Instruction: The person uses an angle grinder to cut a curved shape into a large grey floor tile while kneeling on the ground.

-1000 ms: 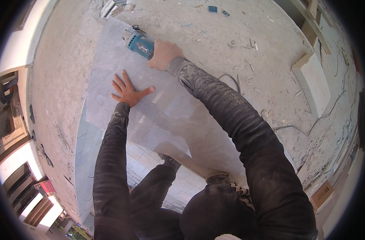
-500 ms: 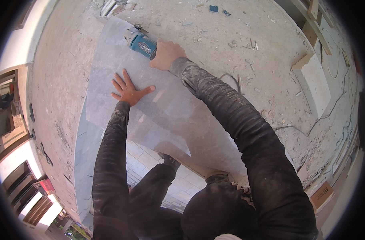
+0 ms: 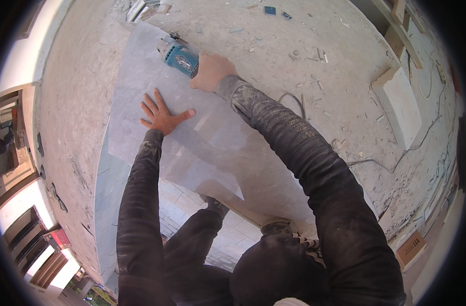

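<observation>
My right hand is wrapped round the body of a teal angle grinder. The grinder's metal head rests at the far right edge of a large grey tile; its disc is mostly hidden. Flat on the same tile, with fingers spread, lies my left hand, a little nearer to me than the grinder. The glossy tile stretches from the far left down toward my legs and shows soft reflections. Dusty dark sleeves cover both my arms.
Concrete floor with scattered debris surrounds the tile. A black cord runs off to the right. A pale slab and wooden boards stand at the right. A brown cardboard box lies at lower right. Paler tiles lie at the left.
Almost nothing differs. The grinder and both hands sit very slightly farther left in the picture; the grip and the flat left hand are the same.
</observation>
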The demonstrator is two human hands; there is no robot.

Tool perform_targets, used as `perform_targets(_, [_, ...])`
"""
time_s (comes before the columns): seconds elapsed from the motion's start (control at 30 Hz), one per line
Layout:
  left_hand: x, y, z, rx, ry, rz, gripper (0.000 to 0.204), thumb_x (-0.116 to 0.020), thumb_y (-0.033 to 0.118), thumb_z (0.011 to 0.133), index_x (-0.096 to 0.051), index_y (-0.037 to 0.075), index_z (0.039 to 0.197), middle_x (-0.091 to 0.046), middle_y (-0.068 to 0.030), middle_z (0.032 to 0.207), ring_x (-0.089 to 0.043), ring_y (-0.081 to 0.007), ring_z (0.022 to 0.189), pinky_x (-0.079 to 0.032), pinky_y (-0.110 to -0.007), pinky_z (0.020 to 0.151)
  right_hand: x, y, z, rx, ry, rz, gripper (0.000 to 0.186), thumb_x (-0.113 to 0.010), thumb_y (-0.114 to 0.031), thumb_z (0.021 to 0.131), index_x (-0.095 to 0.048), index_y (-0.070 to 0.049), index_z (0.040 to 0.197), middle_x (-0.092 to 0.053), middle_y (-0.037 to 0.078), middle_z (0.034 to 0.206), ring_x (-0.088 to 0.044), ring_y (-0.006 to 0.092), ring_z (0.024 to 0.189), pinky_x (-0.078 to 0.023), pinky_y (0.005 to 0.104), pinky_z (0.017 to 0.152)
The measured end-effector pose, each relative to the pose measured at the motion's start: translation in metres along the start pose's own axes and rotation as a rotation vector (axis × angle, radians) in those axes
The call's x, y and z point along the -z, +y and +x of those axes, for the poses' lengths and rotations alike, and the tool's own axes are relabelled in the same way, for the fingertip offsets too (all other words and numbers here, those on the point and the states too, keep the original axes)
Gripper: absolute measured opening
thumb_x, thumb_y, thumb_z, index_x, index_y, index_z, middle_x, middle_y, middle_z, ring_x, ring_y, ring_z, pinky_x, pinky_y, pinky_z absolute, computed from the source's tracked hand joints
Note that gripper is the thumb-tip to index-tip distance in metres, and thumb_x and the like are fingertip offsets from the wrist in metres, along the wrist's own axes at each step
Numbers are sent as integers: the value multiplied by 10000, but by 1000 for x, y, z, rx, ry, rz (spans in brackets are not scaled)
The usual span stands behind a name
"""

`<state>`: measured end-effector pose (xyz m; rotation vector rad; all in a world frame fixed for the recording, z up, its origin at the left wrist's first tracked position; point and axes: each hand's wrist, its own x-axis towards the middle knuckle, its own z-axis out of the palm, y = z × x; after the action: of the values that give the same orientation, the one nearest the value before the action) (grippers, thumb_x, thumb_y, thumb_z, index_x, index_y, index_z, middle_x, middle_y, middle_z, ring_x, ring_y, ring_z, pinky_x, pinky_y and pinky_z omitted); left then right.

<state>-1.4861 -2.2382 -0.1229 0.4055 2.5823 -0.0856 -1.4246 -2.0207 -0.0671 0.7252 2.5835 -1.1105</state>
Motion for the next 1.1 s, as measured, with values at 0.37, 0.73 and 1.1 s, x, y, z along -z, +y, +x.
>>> perform_targets(0.37, [-1, 0, 1, 6, 28, 78, 1449, -634, 879, 502, 103, 128, 1497, 121, -279, 1527, 122, -455, 1411, -67, -732, 1010, 2, 6, -6, -12, -5, 5, 534, -736, -285, 696, -562, -52, 1145, -639, 169, 1117, -608, 317, 1091, -490, 400, 928])
perform_targets(0.73, [-3, -2, 2, 0, 33, 78, 1446, -619, 892, 496, 100, 140, 1500, 114, -276, 1529, 114, -457, 1413, -68, -736, 1006, 2, 12, -13, -1, -26, -5, 528, -713, -284, 695, -556, -40, 1137, -634, 188, 1106, -608, 328, 1082, -492, 409, 920])
perform_targets(1.1, [-2, -3, 2, -10, 22, 19, 1480, -642, 882, 482, 116, 112, 1493, 153, -274, 1522, 177, -449, 1400, 27, -725, 1014, 2, 15, -19, 0, -6, -7, 529, -717, -276, 696, -556, -46, 1144, -632, 186, 1116, -606, 332, 1085, -491, 410, 925])
